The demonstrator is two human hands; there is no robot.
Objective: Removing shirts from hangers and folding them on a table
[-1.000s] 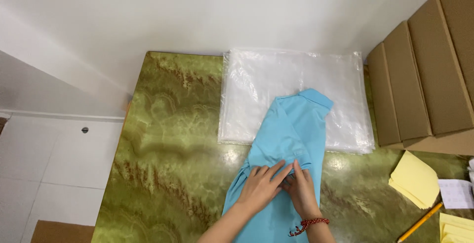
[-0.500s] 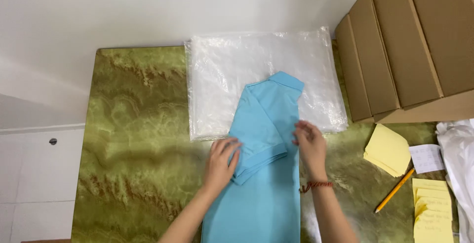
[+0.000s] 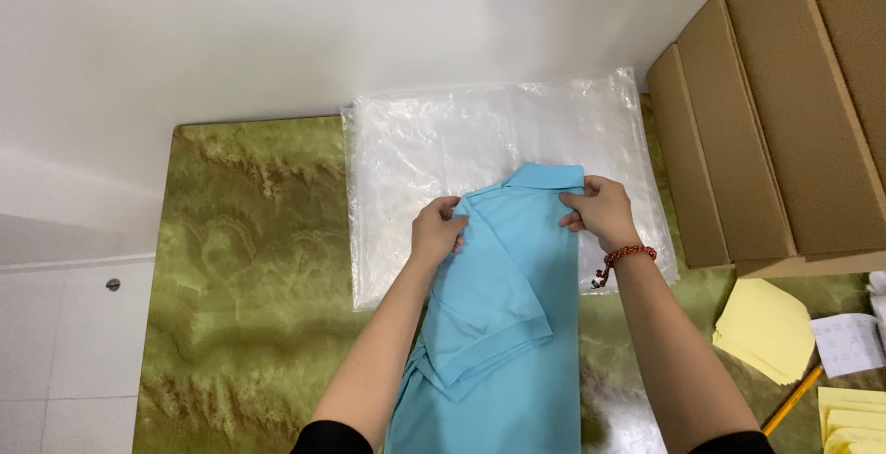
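A light blue polo shirt [image 3: 503,297] lies folded lengthwise on a green marbled table [image 3: 240,269], its collar end resting on a clear plastic bag [image 3: 434,140]. My left hand [image 3: 437,229] grips the shirt's left shoulder edge. My right hand [image 3: 600,210], with a red bead bracelet at the wrist, grips the right shoulder next to the collar. A short sleeve is folded across the shirt's back below my hands.
Brown cardboard boxes [image 3: 775,113] stand along the right side. Yellow paper slips [image 3: 764,328], a white printed slip [image 3: 847,343] and a yellow pencil [image 3: 792,400] lie at the right front. A white wall rises behind the table; white floor tiles show at the left.
Both hands moved up the shirt from its middle to the shoulders by the collar. The view shifted, bringing the table and bag closer.
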